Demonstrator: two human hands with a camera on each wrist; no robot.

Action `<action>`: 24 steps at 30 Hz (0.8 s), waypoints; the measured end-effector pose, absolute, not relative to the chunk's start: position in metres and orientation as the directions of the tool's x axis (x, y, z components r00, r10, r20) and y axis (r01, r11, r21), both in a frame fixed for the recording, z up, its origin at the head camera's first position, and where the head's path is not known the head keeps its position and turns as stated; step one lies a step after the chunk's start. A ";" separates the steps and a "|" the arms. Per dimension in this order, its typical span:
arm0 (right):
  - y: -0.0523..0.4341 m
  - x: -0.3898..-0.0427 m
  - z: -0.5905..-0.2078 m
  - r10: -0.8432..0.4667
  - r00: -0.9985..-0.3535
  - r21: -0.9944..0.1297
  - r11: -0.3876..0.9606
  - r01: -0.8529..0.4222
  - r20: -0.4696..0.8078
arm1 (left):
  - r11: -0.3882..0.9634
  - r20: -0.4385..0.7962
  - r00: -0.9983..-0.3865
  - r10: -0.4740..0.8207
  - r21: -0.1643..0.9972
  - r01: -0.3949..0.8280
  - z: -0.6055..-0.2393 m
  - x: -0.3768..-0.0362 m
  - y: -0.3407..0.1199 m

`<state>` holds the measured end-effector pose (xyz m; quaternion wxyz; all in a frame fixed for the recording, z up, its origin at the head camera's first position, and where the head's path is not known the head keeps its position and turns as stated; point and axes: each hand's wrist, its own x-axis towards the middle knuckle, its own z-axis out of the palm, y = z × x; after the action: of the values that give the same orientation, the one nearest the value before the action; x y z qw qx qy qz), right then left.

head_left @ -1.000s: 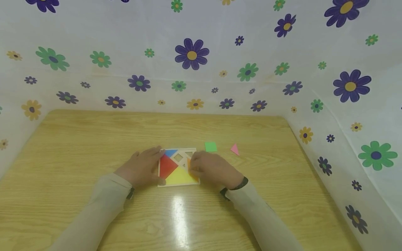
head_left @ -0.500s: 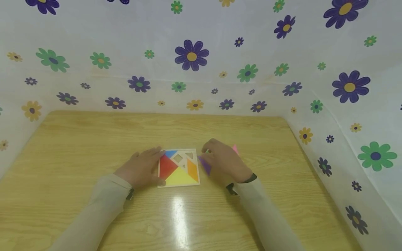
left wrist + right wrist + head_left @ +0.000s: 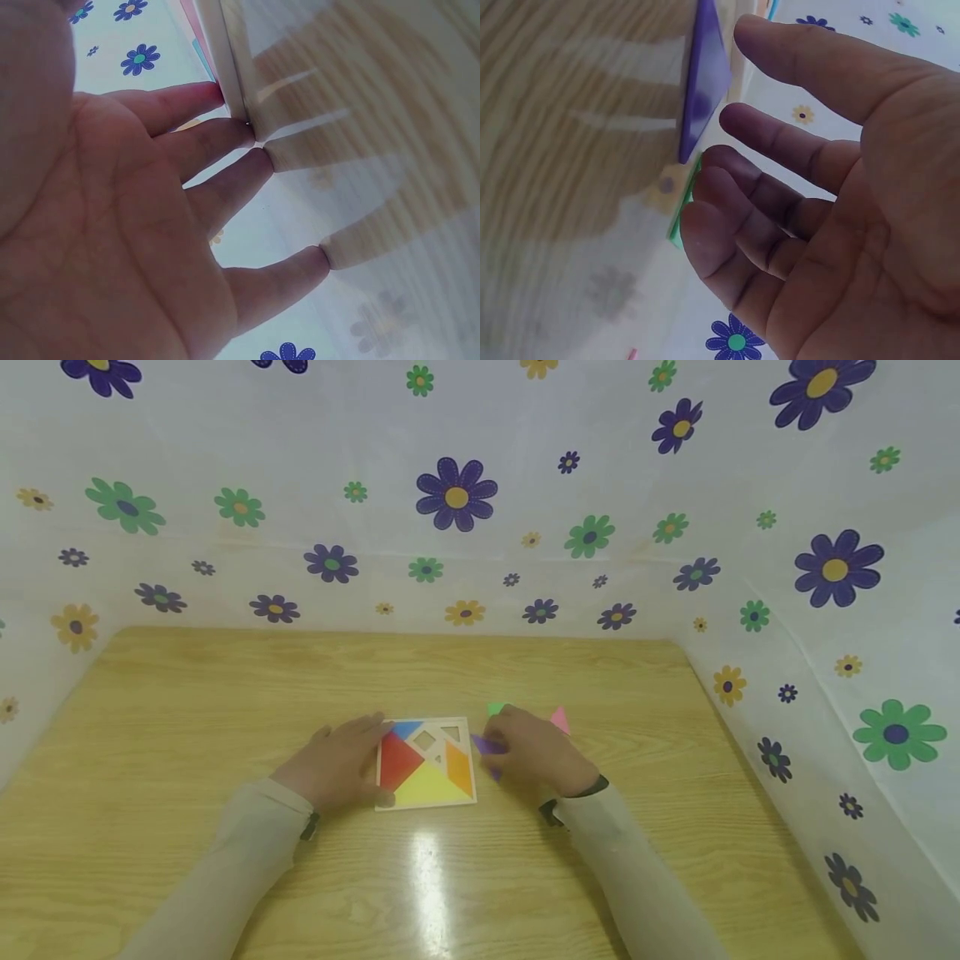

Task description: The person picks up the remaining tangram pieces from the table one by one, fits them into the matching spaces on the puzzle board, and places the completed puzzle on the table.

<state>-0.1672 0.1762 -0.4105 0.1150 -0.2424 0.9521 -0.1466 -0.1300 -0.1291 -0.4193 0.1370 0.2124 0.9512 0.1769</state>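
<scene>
A wooden tangram tray (image 3: 442,746) lies on the table with red (image 3: 398,757), yellow (image 3: 431,785), blue (image 3: 407,729) and orange (image 3: 460,769) pieces in it. Bare recesses show at its upper right. My left hand (image 3: 337,765) rests against the tray's left side, thumb near the lower corner; its fairly straight fingers touch the tray edge and tabletop in the left wrist view. My right hand (image 3: 542,750) hovers over a purple triangle (image 3: 487,746) just right of the tray. In the right wrist view, its thumb and fingers are apart, with a gap to the purple triangle (image 3: 706,82).
Behind my right hand lies a green square (image 3: 496,708), partly hidden. A pink triangle (image 3: 560,721) sits farther right, also partly covered. The wooden table (image 3: 300,677) is bordered at the back and sides by a white flower-printed sheet (image 3: 510,410).
My right hand has left the orange piece on the tray and moved right, over the purple triangle, its fingertips now lower over it. The left hand has stayed at the tray's left side.
</scene>
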 end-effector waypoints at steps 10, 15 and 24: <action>0.175 -0.165 -0.415 -0.478 -0.862 -0.327 0.852 -0.409 -0.167 | 0.848 -0.196 -0.872 0.448 0.402 0.345 -0.420 -0.130 -0.130; 0.181 -0.166 -0.413 -0.419 -0.880 -0.349 0.877 -0.329 -0.223 | 0.851 -0.192 -0.874 0.447 0.392 0.349 -0.425 -0.132 -0.130; 0.199 -0.170 -0.405 -0.308 -0.901 -0.348 0.917 -0.195 -0.307 | 0.850 -0.194 -0.872 0.450 0.394 0.351 -0.429 -0.134 -0.131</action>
<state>-0.1700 0.1989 -0.4055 0.1806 -0.1305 0.9623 -0.1562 -0.1335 -0.1307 -0.4294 0.1408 0.2103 0.9514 0.1757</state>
